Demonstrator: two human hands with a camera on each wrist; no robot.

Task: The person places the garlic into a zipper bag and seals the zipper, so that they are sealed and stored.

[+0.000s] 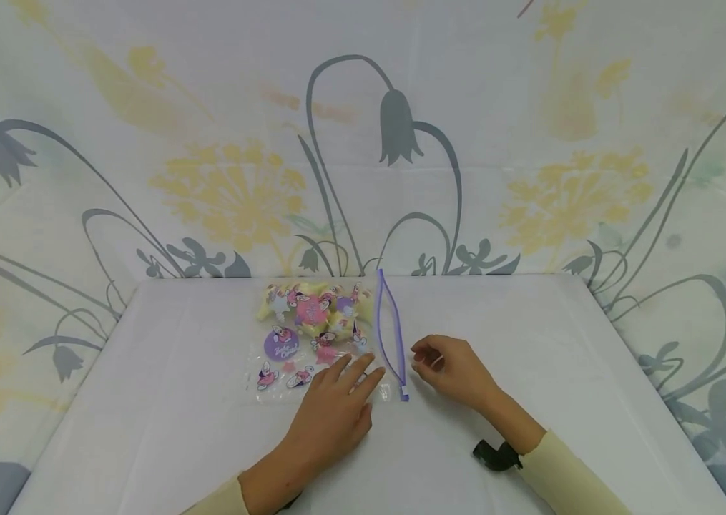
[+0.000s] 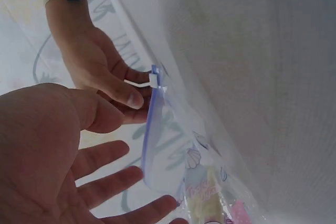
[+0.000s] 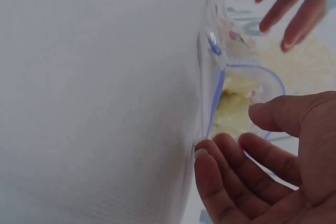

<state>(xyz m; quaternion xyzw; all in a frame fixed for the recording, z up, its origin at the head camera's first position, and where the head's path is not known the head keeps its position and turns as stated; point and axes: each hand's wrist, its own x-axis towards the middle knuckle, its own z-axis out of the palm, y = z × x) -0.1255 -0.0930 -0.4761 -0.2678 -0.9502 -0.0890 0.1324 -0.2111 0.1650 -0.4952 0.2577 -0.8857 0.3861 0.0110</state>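
Observation:
A clear zip bag [image 1: 281, 343] with pink and purple cartoon prints lies flat on the white table. Soft-looking yellow things [image 1: 342, 325] fill its far part; their kind is hard to tell through the print. Its purple zip edge [image 1: 399, 336] faces right and gapes, with a white slider [image 2: 153, 80] at the near end. My left hand [image 1: 335, 411] is over the bag's near right part, fingers spread; whether they touch the plastic I cannot tell. Just right of the zip edge is my right hand [image 1: 455, 368], loosely bent, thumb apart from the fingers, holding nothing.
The white table [image 1: 163, 372] stretches to both sides of the bag. A flower-patterned cloth [image 1: 350, 179] rises behind its far edge and along the sides. Near the right sleeve sits a black wrist device [image 1: 496, 455].

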